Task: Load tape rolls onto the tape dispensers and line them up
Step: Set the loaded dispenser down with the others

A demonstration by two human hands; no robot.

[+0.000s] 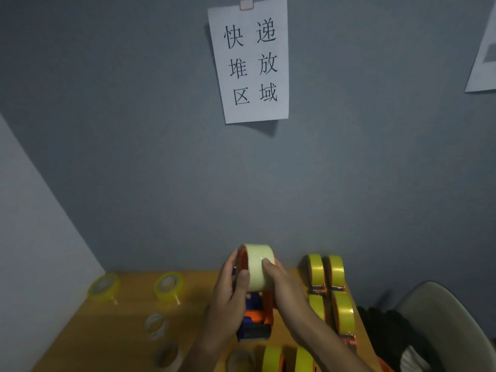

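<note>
Both hands (pixel 252 288) grip a pale tape roll (pixel 259 265), hiding most of the orange dispenser (pixel 259 315)

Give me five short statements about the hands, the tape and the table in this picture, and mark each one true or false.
1. Both hands hold the pale tape roll on an orange dispenser. True.
2. The left hand rests flat on the table. False: it grips the roll and dispenser.
3. Loaded dispensers with yellow tape stand right of the right hand. True.
4. A paper sign hangs on the wall. True.
5. The loose rolls lie on the chair. False: they lie on the table.
</note>
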